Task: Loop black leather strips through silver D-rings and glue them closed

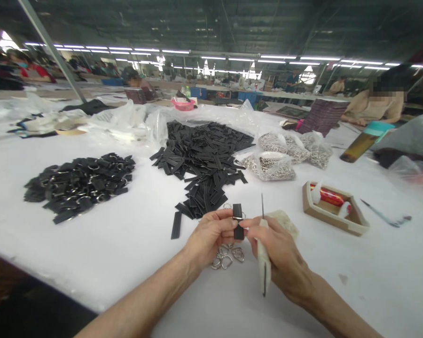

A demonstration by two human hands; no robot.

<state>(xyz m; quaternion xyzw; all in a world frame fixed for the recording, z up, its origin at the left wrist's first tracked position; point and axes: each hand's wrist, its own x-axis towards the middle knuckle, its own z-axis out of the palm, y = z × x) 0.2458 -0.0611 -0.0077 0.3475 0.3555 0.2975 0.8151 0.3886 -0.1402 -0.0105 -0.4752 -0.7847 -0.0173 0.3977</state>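
My left hand (211,234) is closed on a short black strap (238,231), which stands upright between thumb and fingers. A metal ring (240,217) sits across the strap near its middle. My right hand (280,253) grips a thin-shafted tool with a white wrapped handle (263,253), its dark shaft pointing away from me. The right fingertips also touch the strap's right side. Just below the hands lie several loose metal D-rings (225,258). Beyond them spreads a large heap of flat black straps (207,155), with a single strap (176,225) lying apart at its near left.
On the left is a pile of black straps with rings (81,183). Bags of metal rings (268,164) lie behind right. A cardboard tray (352,227) holds a red tube; beside it are a slim tool (380,213) and a bottle (364,143). A person (377,105) sits beyond.
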